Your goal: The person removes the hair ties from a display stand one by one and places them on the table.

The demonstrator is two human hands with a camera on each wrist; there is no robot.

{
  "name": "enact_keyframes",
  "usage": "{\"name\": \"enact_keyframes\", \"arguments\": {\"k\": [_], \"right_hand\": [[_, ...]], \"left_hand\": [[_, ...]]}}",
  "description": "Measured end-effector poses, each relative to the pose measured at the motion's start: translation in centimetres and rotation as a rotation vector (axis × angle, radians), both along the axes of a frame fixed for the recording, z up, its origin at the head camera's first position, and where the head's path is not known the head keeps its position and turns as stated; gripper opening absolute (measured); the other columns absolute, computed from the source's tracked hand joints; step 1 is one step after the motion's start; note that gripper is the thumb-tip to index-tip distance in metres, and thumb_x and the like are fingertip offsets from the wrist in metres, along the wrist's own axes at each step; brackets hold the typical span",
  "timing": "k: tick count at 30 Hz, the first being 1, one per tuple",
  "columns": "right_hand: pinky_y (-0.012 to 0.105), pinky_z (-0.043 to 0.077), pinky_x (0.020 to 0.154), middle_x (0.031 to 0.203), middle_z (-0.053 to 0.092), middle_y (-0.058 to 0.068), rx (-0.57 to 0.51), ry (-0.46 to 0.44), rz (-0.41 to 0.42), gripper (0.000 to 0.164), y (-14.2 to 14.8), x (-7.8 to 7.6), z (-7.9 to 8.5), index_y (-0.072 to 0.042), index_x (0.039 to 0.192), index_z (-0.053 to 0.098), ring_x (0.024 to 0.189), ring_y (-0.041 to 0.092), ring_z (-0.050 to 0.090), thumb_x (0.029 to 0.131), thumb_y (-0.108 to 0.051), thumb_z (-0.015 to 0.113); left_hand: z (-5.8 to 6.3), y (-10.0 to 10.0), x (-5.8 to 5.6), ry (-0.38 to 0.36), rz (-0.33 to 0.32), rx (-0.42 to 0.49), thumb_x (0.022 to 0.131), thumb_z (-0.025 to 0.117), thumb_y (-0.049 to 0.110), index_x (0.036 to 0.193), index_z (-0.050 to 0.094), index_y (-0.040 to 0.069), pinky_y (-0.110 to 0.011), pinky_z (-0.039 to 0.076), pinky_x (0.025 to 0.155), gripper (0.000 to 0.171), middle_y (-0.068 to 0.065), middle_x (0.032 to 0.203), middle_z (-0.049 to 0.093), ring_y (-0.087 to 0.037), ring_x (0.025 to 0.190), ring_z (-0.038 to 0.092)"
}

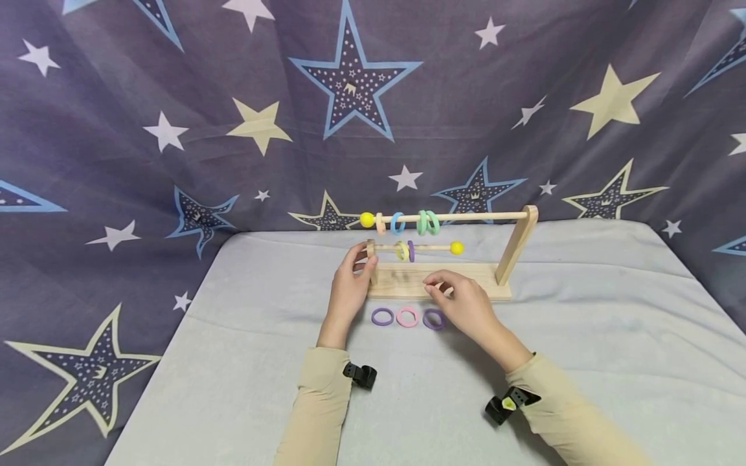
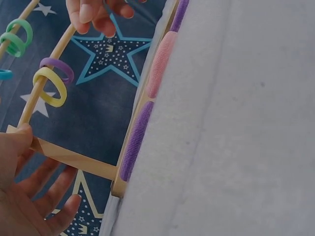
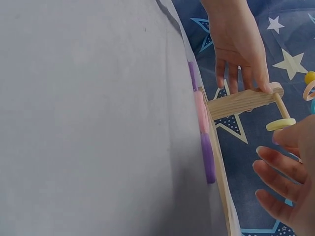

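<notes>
A wooden ring stand (image 1: 437, 291) has two rods. My left hand (image 1: 350, 285) holds its short post (image 2: 74, 157), thumb on one side and fingers behind. The lower rod (image 1: 434, 247), with a yellow ball at its end, carries a yellow ring (image 2: 50, 87) and a purple ring (image 2: 59, 69). My right hand (image 1: 466, 304) hovers before the base, its fingers loosely bent and nothing visible between them. On the cloth in front lie a purple ring (image 1: 382, 316), a pink ring (image 1: 407, 316) and another purple ring (image 1: 434, 319).
Above, the upper rod (image 1: 478, 216) bears a peach ring (image 1: 381, 224), a blue ring (image 1: 397, 223) and two green rings (image 1: 432, 222). The tall post (image 1: 516, 246) stands at the right. Behind the grey cloth-covered table (image 1: 233, 362) hangs a star-patterned curtain (image 1: 198, 84).
</notes>
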State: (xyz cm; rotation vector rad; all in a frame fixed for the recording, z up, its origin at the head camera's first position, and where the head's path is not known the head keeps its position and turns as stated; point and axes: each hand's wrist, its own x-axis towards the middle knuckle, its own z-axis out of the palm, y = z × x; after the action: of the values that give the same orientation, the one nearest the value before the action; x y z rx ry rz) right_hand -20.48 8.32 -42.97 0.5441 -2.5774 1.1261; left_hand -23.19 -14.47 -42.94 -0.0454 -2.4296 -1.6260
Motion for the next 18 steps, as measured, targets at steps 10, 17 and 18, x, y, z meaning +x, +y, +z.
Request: {"name": "enact_keyframes", "arguments": {"k": [10, 17, 18], "right_hand": [[0.038, 0.055, 0.068, 0.097, 0.074, 0.003, -0.116, -0.015, -0.056, 0.013, -1.2, -1.0, -0.2, -0.008, 0.103, 0.074, 0.082, 0.020, 0.068, 0.093, -0.015, 0.071], [0.034, 0.053, 0.067, 0.096, 0.074, 0.003, -0.208, -0.036, -0.109, 0.014, -1.9, -1.6, -0.1, -0.009, 0.104, 0.074, 0.081, 0.019, 0.067, 0.092, -0.016, 0.072], [0.034, 0.053, 0.067, 0.096, 0.074, 0.004, -0.222, -0.037, -0.113, 0.014, -1.9, -1.7, -0.1, -0.008, 0.104, 0.074, 0.081, 0.020, 0.068, 0.092, -0.015, 0.072]], "left_hand": [[0.0, 0.1, -0.1, 0.004, 0.004, 0.001, 0.101, 0.060, 0.033, 0.142, 0.053, 0.014, -0.042, 0.052, 0.094, 0.046, -0.014, 0.130, 0.062, -0.029, 0.111, 0.062], [0.0, 0.0, -0.1, 0.006, 0.001, -0.008, 0.101, 0.059, 0.033, 0.141, 0.053, 0.013, -0.043, 0.052, 0.093, 0.046, -0.014, 0.130, 0.062, -0.030, 0.110, 0.062], [0.0, 0.0, -0.1, 0.005, -0.001, -0.008, 0.101, 0.059, 0.032, 0.141, 0.053, 0.013, -0.043, 0.052, 0.093, 0.046, -0.015, 0.130, 0.062, -0.030, 0.111, 0.062]]}}
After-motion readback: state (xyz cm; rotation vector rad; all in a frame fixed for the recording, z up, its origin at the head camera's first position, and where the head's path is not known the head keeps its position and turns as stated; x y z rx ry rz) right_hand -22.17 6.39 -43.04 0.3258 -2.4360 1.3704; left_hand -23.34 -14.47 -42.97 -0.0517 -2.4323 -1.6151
